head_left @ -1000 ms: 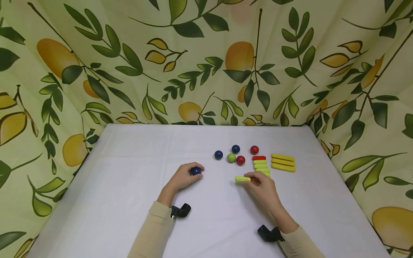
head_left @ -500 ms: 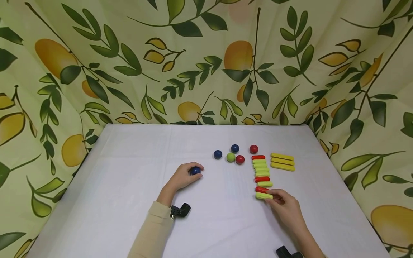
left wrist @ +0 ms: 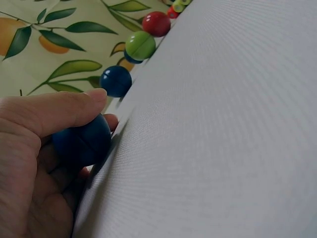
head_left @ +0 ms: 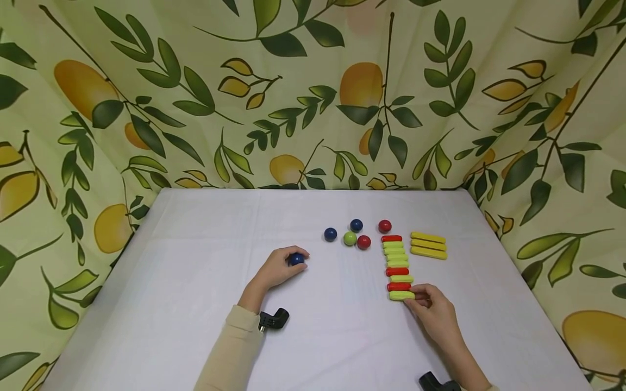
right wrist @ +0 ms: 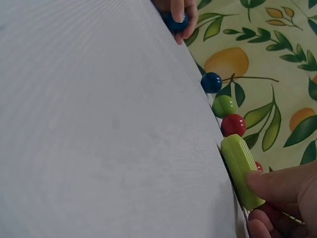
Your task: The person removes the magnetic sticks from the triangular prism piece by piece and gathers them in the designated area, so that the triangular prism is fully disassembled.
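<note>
My left hand curls its thumb and fingers round a dark blue ball on the white table. At the near end of a column of short sticks, my right hand pinches the right end of a light green stick between thumb and fingers. That stick lies beside a red stick. Farther up the column are another red stick, several light green sticks and a red one at the far end.
Beyond the hands stand two blue balls, a green ball and two red balls. Three longer yellow sticks lie side by side right of the column. A leaf-patterned curtain rises behind the white table.
My right hand has carried the light green stick from left of the column to its near end, then shifted it slightly against the red stick. The left hand has stayed on the blue ball.
</note>
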Demonstrator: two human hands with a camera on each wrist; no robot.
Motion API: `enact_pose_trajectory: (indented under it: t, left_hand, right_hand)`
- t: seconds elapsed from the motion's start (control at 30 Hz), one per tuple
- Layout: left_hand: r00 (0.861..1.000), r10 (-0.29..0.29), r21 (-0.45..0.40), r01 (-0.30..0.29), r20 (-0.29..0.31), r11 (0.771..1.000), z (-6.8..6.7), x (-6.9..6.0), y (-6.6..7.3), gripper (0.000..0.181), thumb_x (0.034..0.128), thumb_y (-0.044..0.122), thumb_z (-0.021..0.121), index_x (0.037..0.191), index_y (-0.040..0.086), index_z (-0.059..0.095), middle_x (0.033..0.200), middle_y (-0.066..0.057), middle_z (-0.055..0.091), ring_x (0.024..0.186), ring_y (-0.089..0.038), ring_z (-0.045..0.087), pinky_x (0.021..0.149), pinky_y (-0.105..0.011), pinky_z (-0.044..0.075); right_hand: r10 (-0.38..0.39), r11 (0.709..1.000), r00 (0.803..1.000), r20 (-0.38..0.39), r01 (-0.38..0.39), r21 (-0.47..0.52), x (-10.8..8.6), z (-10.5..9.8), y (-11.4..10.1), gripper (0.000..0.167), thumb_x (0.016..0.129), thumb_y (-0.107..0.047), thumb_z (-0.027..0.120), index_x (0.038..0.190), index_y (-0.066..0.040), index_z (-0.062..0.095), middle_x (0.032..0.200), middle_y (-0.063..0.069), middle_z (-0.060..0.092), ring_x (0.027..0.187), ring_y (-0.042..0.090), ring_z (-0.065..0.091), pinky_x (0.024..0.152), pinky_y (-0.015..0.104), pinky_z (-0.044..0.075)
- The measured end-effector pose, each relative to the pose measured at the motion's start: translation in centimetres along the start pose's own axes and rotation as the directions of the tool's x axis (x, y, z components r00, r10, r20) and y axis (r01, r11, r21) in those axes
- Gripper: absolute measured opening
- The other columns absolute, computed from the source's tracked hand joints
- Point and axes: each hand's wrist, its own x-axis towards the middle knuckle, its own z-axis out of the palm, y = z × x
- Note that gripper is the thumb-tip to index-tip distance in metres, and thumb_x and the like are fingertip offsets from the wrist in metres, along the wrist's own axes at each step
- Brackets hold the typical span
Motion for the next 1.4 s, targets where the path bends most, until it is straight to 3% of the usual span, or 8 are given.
enact_pose_trajectory:
  t: [0.17, 0.3, 0.43, 0.63, 0.87, 1.0, 1.17, 1.4]
  left_hand:
    - [1.000, 0.002, -0.003, -0.002, -0.002, 1.000, 0.0, 0.0, -0.1, 0.021, 0.0837, 0.020, 0.071, 0.105, 0.019, 0.069, 0.113, -0.001, 0.067, 0.115, -0.022, 0.058, 0.100, -0.044, 0.045]
    - [1.000, -0.006, -0.005, 0.006, -0.003, 1.000, 0.0, 0.0, 0.0, 0.021, 0.0837, 0.020, 0.071, 0.105, 0.020, 0.069, 0.113, -0.001, 0.067, 0.115, -0.022, 0.058, 0.100, -0.044, 0.044]
    - [1.000, -0.010, -0.011, 0.010, 0.000, 1.000, 0.0, -0.1, 0.1, 0.022, 0.0837, 0.020, 0.070, 0.106, 0.020, 0.069, 0.114, -0.001, 0.067, 0.116, -0.023, 0.058, 0.100, -0.045, 0.044]
    - [1.000, -0.008, -0.011, 0.008, -0.012, 1.000, 0.0, -0.1, 0.0, 0.023, 0.0832, 0.021, 0.071, 0.106, 0.020, 0.069, 0.114, -0.001, 0.067, 0.115, -0.023, 0.058, 0.099, -0.045, 0.044]
    - [0.999, -0.041, -0.015, 0.041, -0.015, 0.999, 0.0, 0.8, 0.2, 0.027, 0.0840, 0.024, 0.072, 0.110, 0.019, 0.068, 0.120, -0.003, 0.065, 0.120, -0.025, 0.056, 0.101, -0.044, 0.044]
    - [0.997, -0.075, -0.014, 0.075, -0.005, 0.997, -0.1, 2.1, 0.7, 0.030, 0.0852, 0.024, 0.070, 0.114, 0.018, 0.067, 0.124, -0.007, 0.063, 0.124, -0.028, 0.052, 0.103, -0.046, 0.042]
    - [0.992, -0.124, -0.046, 0.123, -0.024, 0.991, -0.2, 4.0, 0.9, 0.030, 0.0854, 0.023, 0.070, 0.115, 0.017, 0.066, 0.127, -0.009, 0.061, 0.127, -0.028, 0.050, 0.105, -0.045, 0.041]
    - [0.985, -0.148, -0.126, 0.137, -0.083, 0.983, -0.1, 5.9, 0.4, 0.032, 0.0857, 0.020, 0.070, 0.117, 0.013, 0.065, 0.128, -0.009, 0.060, 0.129, -0.026, 0.048, 0.108, -0.042, 0.038]
  right_hand:
    - [-0.014, 0.999, 0.999, -0.031, 0.013, -0.030, 0.1, 0.2, 0.1, 0.029, 0.080, -0.009, 0.074, 0.104, 0.001, 0.061, 0.097, 0.013, 0.061, 0.086, 0.022, 0.059, 0.067, 0.012, 0.049]
    - [-0.019, 0.998, 0.999, -0.046, 0.016, -0.055, -0.1, 0.2, -0.1, 0.034, 0.080, -0.010, 0.074, 0.108, 0.002, 0.059, 0.102, 0.014, 0.060, 0.090, 0.025, 0.060, 0.076, 0.029, 0.055]
    - [-0.039, 0.998, 0.997, -0.065, 0.035, -0.060, -0.4, -0.1, -0.9, 0.040, 0.081, -0.012, 0.073, 0.115, 0.001, 0.056, 0.108, 0.014, 0.058, 0.098, 0.028, 0.060, 0.085, 0.045, 0.052]
    - [-0.117, 0.993, 0.991, -0.060, 0.116, -0.026, -0.7, -0.2, -2.6, 0.044, 0.079, -0.009, 0.074, 0.118, -0.001, 0.055, 0.114, 0.012, 0.059, 0.104, 0.028, 0.059, 0.089, 0.036, 0.050]
    - [-0.153, 0.988, 0.987, 0.045, 0.152, 0.025, -1.0, 1.4, -4.7, 0.038, 0.080, -0.012, 0.074, 0.115, -0.007, 0.058, 0.113, 0.006, 0.061, 0.103, 0.022, 0.058, 0.090, 0.044, 0.050]
    - [-0.205, 0.976, 0.972, 0.118, 0.193, 0.104, -1.3, 2.8, -5.6, 0.035, 0.078, -0.011, 0.076, 0.111, -0.010, 0.061, 0.108, 0.000, 0.065, 0.099, 0.016, 0.061, 0.088, 0.037, 0.051]
    - [-0.224, 0.964, 0.944, 0.240, 0.178, 0.199, -1.7, 4.5, -6.7, 0.034, 0.078, -0.014, 0.077, 0.109, -0.016, 0.062, 0.106, -0.005, 0.065, 0.098, 0.012, 0.060, 0.090, 0.030, 0.051]
    - [-0.332, 0.931, 0.875, 0.352, 0.243, 0.274, -2.3, 5.8, -7.3, 0.031, 0.081, -0.017, 0.074, 0.109, -0.015, 0.061, 0.107, -0.004, 0.064, 0.097, 0.013, 0.061, 0.087, 0.026, 0.052]
